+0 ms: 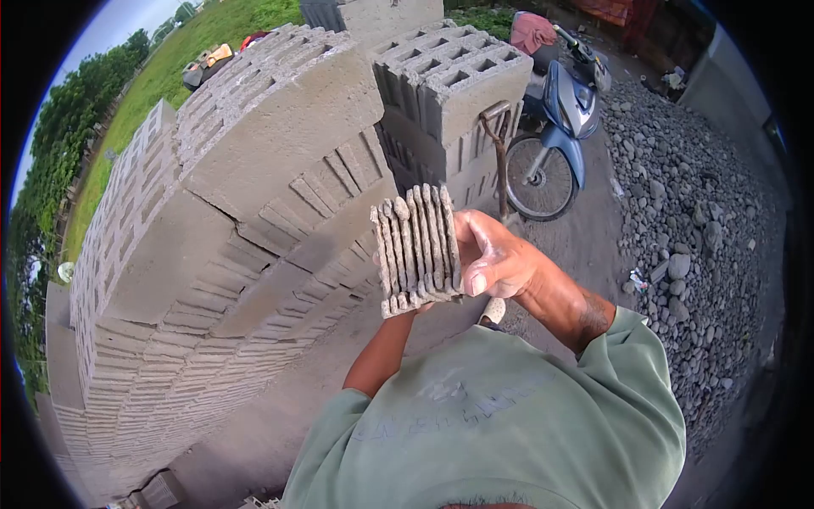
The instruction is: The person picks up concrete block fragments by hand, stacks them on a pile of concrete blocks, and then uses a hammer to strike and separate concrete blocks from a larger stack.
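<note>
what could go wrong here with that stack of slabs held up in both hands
1. The stack of thin grey slabs is loose and held on edge. The right hand clamps one side and the left hand is mostly hidden beneath, so a slab might slide out and drop.
2. The slab edges look rough and chipped, which may scrape bare skin.
3. The shovel leaning on the concrete blocks just behind could get knocked over.

Outdoor yard, daylight: stacked concrete blocks [254, 170], blue motorbike [560, 110], gravel heap [695, 212], grass field [203, 42].
</note>
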Demonstrator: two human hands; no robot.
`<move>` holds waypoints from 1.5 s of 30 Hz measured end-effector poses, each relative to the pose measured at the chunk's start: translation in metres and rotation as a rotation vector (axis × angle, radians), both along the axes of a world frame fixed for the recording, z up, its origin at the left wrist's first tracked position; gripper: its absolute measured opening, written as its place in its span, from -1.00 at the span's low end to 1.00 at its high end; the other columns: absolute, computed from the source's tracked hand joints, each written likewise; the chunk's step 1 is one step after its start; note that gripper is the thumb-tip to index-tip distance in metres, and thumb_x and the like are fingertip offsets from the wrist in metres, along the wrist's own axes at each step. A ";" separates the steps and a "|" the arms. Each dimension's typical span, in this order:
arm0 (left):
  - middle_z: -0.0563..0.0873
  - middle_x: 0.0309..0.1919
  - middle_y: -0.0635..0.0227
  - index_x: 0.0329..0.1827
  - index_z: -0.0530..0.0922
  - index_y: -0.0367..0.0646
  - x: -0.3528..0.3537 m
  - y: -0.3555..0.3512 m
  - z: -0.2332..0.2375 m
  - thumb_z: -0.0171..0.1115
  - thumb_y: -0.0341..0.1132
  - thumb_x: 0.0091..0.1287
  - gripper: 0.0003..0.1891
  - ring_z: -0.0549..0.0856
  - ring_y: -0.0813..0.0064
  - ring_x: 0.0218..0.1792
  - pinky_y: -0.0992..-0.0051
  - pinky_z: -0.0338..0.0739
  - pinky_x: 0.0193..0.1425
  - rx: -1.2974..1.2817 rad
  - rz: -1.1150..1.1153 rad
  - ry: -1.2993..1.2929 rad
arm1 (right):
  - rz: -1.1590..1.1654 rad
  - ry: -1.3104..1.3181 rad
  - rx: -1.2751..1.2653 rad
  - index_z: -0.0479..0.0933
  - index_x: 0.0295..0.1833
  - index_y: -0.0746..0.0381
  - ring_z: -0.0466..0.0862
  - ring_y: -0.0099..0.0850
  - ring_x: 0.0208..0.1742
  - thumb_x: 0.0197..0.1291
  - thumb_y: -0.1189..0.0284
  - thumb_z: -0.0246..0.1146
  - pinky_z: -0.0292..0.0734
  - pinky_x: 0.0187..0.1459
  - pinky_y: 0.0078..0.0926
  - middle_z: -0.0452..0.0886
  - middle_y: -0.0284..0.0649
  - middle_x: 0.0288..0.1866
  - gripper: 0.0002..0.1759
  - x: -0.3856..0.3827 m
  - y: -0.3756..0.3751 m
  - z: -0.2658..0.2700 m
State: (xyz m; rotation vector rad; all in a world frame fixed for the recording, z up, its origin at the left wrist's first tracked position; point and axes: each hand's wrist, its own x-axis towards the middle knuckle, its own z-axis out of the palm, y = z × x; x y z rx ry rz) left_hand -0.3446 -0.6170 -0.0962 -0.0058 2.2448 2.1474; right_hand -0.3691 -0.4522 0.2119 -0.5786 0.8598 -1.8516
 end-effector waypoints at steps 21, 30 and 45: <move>0.65 -0.27 0.10 -0.19 0.51 -0.41 -0.166 0.037 0.178 0.15 -0.44 0.02 -0.71 0.66 0.31 -0.24 0.34 0.58 -0.09 0.604 0.278 -0.538 | -0.305 0.013 0.353 0.37 0.13 0.33 0.61 -0.31 -0.23 0.08 -0.07 0.12 0.50 -0.02 -0.21 0.58 -0.14 -0.19 -0.28 -0.288 0.248 0.024; 0.62 -0.20 0.10 0.01 0.44 -0.40 -0.246 0.033 0.238 0.16 -0.49 0.00 -0.57 0.64 0.29 -0.22 0.34 0.57 -0.09 0.483 0.481 -0.345 | -0.169 0.168 0.741 0.43 0.00 0.33 0.58 -0.35 -0.17 -0.05 -0.02 0.30 0.51 -0.05 -0.38 0.54 -0.17 -0.13 -0.33 -0.465 0.207 -0.003; 0.35 0.23 -0.13 0.40 0.08 -0.15 -0.370 -0.003 0.281 0.23 -0.31 0.06 -0.21 0.25 0.01 0.33 0.30 0.23 0.28 -0.697 0.668 -0.200 | -0.367 1.960 0.867 0.26 0.27 0.34 0.34 -0.08 0.29 -0.05 0.11 0.35 0.22 0.28 -0.28 0.34 0.10 0.25 -0.18 -0.653 0.138 0.008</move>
